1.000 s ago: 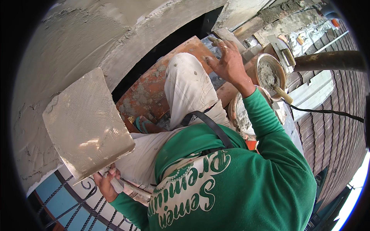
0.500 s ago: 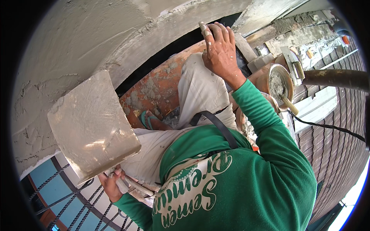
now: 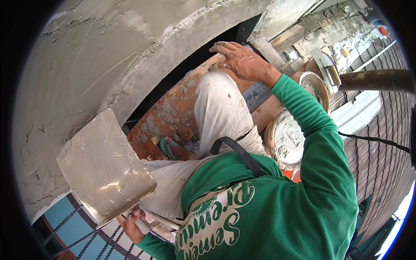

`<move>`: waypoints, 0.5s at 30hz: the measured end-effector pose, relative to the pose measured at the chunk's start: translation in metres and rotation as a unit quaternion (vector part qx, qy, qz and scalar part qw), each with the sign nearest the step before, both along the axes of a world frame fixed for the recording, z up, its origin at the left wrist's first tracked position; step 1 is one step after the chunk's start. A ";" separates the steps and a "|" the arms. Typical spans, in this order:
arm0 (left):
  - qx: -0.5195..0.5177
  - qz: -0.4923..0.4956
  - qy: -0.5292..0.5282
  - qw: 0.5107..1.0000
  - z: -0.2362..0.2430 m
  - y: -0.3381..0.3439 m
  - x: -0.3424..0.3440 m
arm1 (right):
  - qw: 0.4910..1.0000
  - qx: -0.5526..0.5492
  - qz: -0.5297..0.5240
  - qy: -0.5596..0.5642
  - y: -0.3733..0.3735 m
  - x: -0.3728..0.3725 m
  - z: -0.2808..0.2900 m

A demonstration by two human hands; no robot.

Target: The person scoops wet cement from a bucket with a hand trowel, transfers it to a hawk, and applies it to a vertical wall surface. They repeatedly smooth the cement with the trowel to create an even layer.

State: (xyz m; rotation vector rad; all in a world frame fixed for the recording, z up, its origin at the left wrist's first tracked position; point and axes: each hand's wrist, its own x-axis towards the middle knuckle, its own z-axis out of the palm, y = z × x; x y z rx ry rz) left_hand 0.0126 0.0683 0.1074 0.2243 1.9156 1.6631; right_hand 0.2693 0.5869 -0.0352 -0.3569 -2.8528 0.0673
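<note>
A plasterer's hawk (image 3: 107,167), a broad square plate smeared grey, is held flat by my left hand (image 3: 132,226), whose fingers close round its handle beneath the near edge. Its plate carries only a thin film of mortar and overlaps the view of the plastered wall (image 3: 78,86). My right hand (image 3: 245,63), dusted with mortar, reaches above my bent knee. Its fingers are stretched out by the top end of an orange, mortar-spattered board (image 3: 171,108); whether they touch it I cannot tell. No tool shows in that hand.
Right of my knee stand a bucket of pale mix (image 3: 289,138) and another bucket (image 3: 314,86), with a trowel (image 3: 326,69) beside it. A brown pipe (image 3: 377,81) crosses the tiled roof (image 3: 368,143). A dark gap (image 3: 173,71) separates the concrete ledge (image 3: 190,39) from the board.
My right hand has come down from near the ledge toward the board's end, its fingers straightening. The hawk and my left hand have shifted slightly lower in view. More of the pale-mix bucket shows.
</note>
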 end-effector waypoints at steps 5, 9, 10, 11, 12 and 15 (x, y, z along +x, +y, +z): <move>0.000 0.001 -0.002 1.000 0.001 0.018 0.008 | 0.978 0.146 -0.100 -0.111 0.012 0.030 -0.006; 0.008 -0.029 -0.019 0.999 0.003 0.028 0.018 | 0.970 0.100 -0.206 -0.082 0.022 0.058 -0.014; 0.006 -0.028 -0.015 0.999 0.003 0.030 0.020 | 0.971 0.040 -0.228 -0.058 0.024 0.065 -0.017; 0.015 -0.035 -0.015 0.999 0.002 0.033 0.024 | 0.972 -0.004 -0.236 -0.003 0.026 0.073 -0.020; 0.033 -0.046 -0.019 0.998 0.002 0.035 0.027 | 0.967 -0.017 -0.249 0.046 0.025 0.079 -0.025; 0.048 -0.072 -0.015 0.996 0.002 0.043 0.038 | 0.904 -0.295 -0.279 0.136 0.017 0.100 -0.042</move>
